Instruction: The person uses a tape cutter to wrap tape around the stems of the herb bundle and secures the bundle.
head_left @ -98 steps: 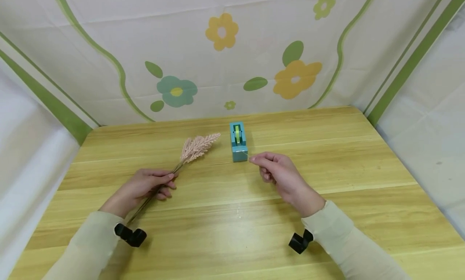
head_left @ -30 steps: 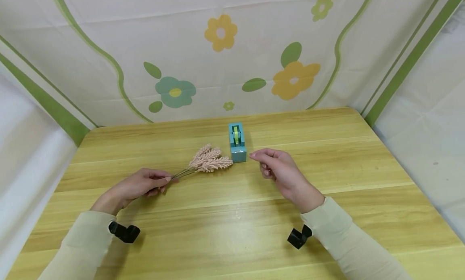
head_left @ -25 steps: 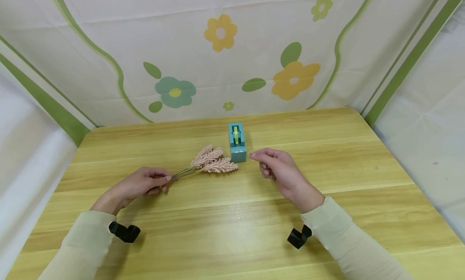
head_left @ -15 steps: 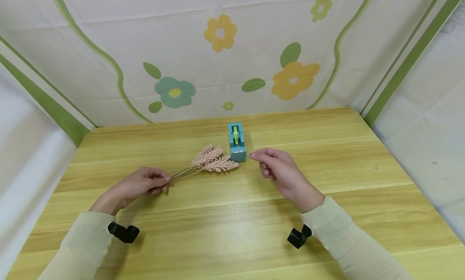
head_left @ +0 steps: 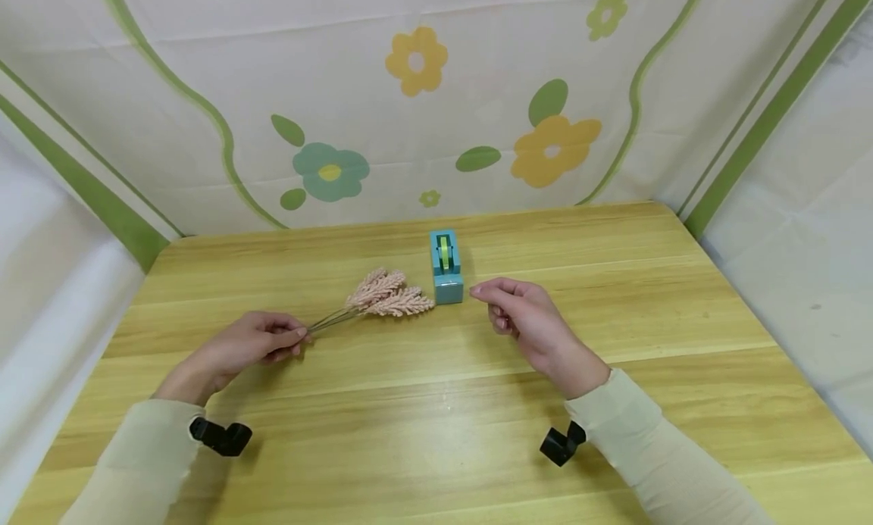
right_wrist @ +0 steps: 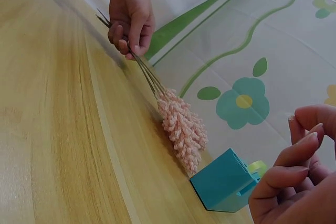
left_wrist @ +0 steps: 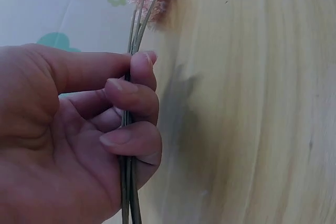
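My left hand (head_left: 255,342) holds a bunch of pink flower sprigs (head_left: 385,294) by their thin stems (left_wrist: 129,174), thumb and forefinger pinching while the other fingers curl round. The fluffy heads point right, their tips right by a blue tape dispenser (head_left: 448,290) with a yellow-green roll (head_left: 445,252). Just right of its front, my right hand (head_left: 535,324) keeps thumb and forefinger pinched together, the remaining fingers curled. A strand of clear tape ran from the dispenser to these fingertips in the oldest head view; now the tape barely shows.
Both hands work over a wood-grain table (head_left: 409,449). Behind it hangs a white cloth (head_left: 239,70) printed with flowers, and white cloth also encloses the sides. Each sleeve cuff carries a small black camera mount (head_left: 221,438).
The sprigs swung down and right toward the dispenser's front, then drew back slightly left with the left hand. The right hand stays nearly still; the tape strand seen earlier has faded from sight.
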The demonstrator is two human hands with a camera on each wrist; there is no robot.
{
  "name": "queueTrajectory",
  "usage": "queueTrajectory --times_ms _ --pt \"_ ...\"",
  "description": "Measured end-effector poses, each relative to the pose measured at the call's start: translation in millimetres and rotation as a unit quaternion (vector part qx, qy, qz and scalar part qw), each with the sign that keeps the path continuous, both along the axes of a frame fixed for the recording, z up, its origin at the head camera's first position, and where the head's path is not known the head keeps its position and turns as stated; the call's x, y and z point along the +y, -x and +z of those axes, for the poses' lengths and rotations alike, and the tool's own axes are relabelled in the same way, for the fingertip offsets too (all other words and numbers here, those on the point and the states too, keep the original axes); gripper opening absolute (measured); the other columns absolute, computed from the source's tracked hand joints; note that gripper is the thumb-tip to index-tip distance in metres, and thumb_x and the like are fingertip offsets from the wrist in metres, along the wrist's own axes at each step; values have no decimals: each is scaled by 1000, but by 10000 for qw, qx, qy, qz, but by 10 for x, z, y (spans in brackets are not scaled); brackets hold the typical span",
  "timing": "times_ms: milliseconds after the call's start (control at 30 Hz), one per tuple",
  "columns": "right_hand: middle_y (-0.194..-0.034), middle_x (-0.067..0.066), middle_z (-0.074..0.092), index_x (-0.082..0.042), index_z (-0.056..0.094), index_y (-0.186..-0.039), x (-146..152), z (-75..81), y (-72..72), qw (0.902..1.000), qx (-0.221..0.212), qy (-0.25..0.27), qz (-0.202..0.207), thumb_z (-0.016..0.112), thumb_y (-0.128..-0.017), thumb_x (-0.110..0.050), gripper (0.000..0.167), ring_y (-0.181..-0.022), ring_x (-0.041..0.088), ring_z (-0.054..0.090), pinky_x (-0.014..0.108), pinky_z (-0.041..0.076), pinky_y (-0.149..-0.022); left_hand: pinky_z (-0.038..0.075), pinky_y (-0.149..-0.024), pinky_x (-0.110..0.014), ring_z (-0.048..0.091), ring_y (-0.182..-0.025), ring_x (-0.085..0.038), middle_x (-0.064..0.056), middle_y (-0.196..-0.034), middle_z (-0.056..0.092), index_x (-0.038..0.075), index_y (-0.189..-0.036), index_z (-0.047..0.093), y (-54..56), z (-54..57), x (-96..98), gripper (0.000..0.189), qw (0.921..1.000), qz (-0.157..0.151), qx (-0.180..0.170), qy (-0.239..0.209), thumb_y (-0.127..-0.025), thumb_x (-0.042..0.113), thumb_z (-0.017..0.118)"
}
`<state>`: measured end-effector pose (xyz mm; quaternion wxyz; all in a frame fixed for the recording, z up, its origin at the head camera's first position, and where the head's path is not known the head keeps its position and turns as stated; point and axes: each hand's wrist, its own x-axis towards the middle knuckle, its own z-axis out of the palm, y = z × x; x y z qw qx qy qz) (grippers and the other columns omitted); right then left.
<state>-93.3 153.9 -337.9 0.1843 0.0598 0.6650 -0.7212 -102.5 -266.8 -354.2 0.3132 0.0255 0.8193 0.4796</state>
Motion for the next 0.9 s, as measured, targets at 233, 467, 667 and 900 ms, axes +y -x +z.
queueTrajectory --times_ms 233,467,667,900 --pt "-70 -7 51 -15 74 -103 -10 0 -10 10000 -30 -20 5 67 -107 -22 11 -63 10 43 25 38 -65 47 -65 -29 55 -72 -14 -9 -95 69 -5 -126 64 6 10 89 32 9996 -117 7 -260 -114 24 57" --pt "-70 -7 51 -15 74 -104 -7 -4 -11 10000 -39 -26 23 68 -106 -23 11 -63 10 42 26 37 -66 50 -60 -30 54 -64 -12 -9 -93 67 -4 -131 62 10 -11 138 34 9992 -64 -121 -385 -114 25 56" --pt "-71 -8 51 -15 74 -105 -3 -7 -8 10000 -5 -18 34 68 -106 -23 11 -64 10 42 26 37 -66 45 -59 -27 49 -63 -10 -5 -89 64 -3 -132 63 7 -16 163 34 9993 -73 -79 -357 -114 25 56" --pt "-70 -8 50 -15 74 -105 7 -10 -9 10000 15 -7 28 67 -107 -23 11 -64 10 42 26 37 -66 46 -68 -27 50 -73 -11 -6 -100 68 -7 -132 65 -8 -5 136 37 9990 -126 -135 -411 -115 24 54"
